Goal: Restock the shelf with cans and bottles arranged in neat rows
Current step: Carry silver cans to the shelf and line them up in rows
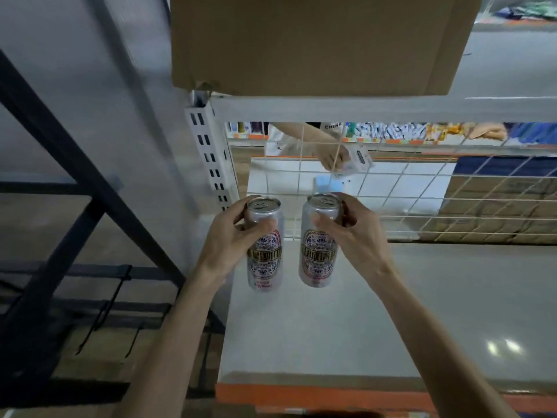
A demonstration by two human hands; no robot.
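Note:
Two tall silver cans with blue-and-red patterned labels stand upright side by side over the white shelf (422, 297). My left hand (229, 236) grips the left can (265, 257) near its top. My right hand (352, 233) grips the right can (319, 254) the same way, thumb across its front. Both cans are near the shelf's back left corner, just in front of the wire mesh back (422, 200). I cannot tell whether their bases touch the shelf.
A cardboard box (316, 43) sits on the shelf above. A white slotted upright (211, 155) marks the left end, with a dark metal rack (75, 191) further left. Behind the mesh another person's hand (331, 158) holds a small carton. An orange strip (301, 396) edges the shelf front.

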